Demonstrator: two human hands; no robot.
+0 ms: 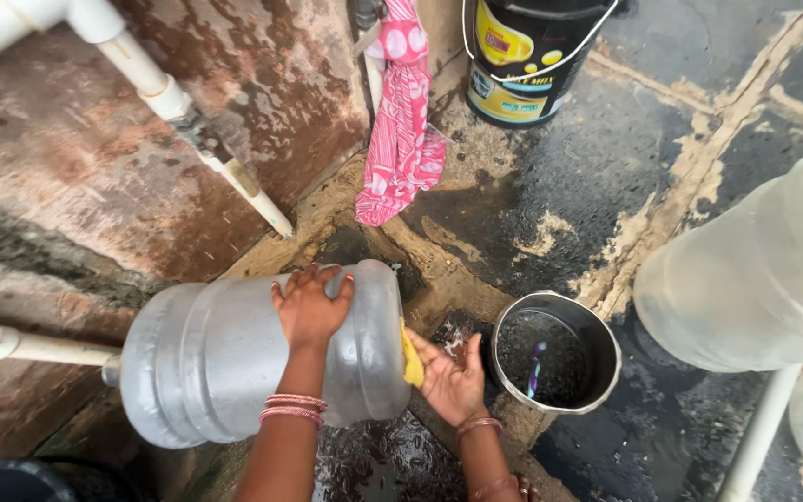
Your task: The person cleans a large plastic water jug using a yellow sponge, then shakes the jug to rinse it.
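Note:
A large clear plastic water jug (225, 363) lies on its side on the wet floor, its neck toward the left. My left hand (310, 307) rests flat on top of the jug near its base, fingers spread. My right hand (450, 376) presses a yellow sponge (412, 358) against the jug's bottom end.
A steel pot (597, 344) with dark water and a small utensil stands right of my right hand. A second clear jug (755, 270) sits at the right. A black bucket (522, 56) and a pink cloth (403, 121) are at the back. White pipes (169, 98) run along the stained wall.

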